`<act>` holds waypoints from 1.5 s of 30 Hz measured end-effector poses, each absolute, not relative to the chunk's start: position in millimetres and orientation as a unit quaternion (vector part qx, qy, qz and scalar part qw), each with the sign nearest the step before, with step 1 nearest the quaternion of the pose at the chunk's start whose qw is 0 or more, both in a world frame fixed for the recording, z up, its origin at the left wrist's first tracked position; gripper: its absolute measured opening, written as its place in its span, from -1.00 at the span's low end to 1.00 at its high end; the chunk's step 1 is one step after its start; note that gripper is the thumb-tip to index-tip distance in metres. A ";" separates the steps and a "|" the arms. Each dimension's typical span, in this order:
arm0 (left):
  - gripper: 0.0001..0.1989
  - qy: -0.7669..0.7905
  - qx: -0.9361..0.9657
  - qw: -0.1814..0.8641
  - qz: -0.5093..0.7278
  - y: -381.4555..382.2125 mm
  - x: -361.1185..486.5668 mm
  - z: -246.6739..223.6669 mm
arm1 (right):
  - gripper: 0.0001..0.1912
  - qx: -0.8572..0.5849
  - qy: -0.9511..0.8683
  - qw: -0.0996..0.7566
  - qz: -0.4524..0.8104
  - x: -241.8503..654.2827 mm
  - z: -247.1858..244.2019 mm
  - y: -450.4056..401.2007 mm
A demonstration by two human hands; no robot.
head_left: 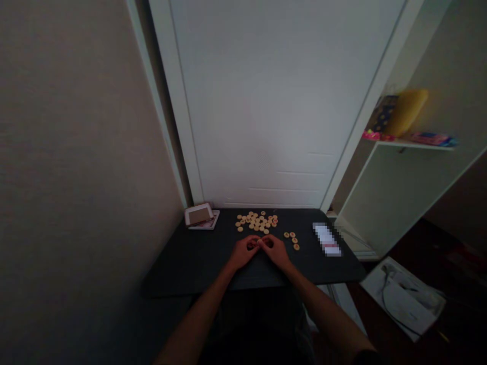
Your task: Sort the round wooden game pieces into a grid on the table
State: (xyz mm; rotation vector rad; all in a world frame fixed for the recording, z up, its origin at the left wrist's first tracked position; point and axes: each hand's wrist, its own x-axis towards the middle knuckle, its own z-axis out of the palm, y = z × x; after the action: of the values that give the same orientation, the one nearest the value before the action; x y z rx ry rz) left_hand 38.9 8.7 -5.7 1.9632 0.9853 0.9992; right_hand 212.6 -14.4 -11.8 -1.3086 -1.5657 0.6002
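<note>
My left hand [243, 251] and my right hand [277, 250] meet over the middle of the dark table [201, 268]. Their fingers are curled, with thumbs and fingertips pressed together around a small pale wooden disc [260, 242], mostly covered by the fingers. Just beyond the hands lies a loose pile of round wooden discs [256, 222], some with reddish or dark markings. Several more discs [294, 240] lie apart in a short bent row, right of my right hand.
Small framed trays or boxes [201, 217] are stacked at the table's back left. A phone [327, 239], its screen blurred out, lies at the right. A white panel [266, 126] rises behind the table. On the floor at right is a white box with a cable [403, 299].
</note>
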 end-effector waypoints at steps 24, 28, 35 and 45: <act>-0.69 0.399 0.746 0.360 0.393 6.0 40.4 -3.0 | -0.75 -0.536 -0.664 0.476 0.212 214.3 -8.1 -15.1; -0.69 0.388 0.748 0.370 0.391 5.6 39.4 -1.1 | -0.76 -0.530 -0.661 0.480 0.229 213.8 -6.8 -17.0; -0.70 0.384 0.756 0.367 0.382 4.0 39.4 2.0 | -0.74 -0.535 -0.650 0.482 0.242 212.5 -7.0 -18.0; -0.69 0.404 0.755 0.357 0.373 0.8 40.3 4.1 | -0.71 -0.545 -0.645 0.480 0.237 213.0 -7.7 -15.7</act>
State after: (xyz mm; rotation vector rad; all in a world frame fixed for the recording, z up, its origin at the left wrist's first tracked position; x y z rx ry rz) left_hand 40.3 0.8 4.1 1.9490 1.0432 0.9630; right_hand 213.0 -15.7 -7.7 -1.3300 -1.5745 0.5776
